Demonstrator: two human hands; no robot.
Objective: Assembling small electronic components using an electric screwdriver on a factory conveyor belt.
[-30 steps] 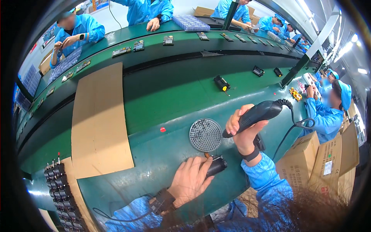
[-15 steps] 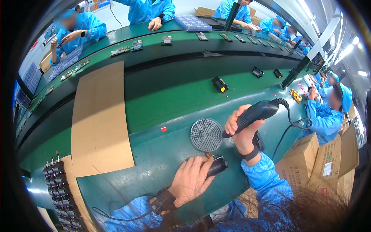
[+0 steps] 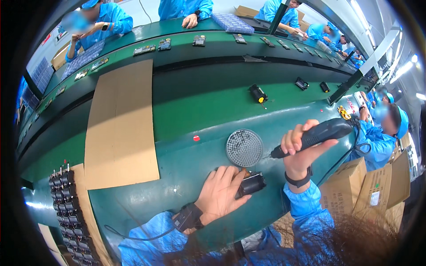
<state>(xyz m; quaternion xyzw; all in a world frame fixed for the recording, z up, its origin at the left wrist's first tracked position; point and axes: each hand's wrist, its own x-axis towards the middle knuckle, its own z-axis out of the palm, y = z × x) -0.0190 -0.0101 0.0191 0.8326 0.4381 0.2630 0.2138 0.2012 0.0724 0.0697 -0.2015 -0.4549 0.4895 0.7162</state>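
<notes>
Head view — right hand (image 3: 298, 162) gripping screwdriver (image 3: 326, 133), tip beside dish (image 3: 254, 155)

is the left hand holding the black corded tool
No, the right hand grips the black corded tool, while the left hand holds the black cylindrical part.

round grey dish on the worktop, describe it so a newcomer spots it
Find the green worktop, then the dark handheld tool in the right hand. Left of its tip lies the grey dish: unlike the black cylindrical part nearby, it's broad, circular and dotted all over.
</notes>
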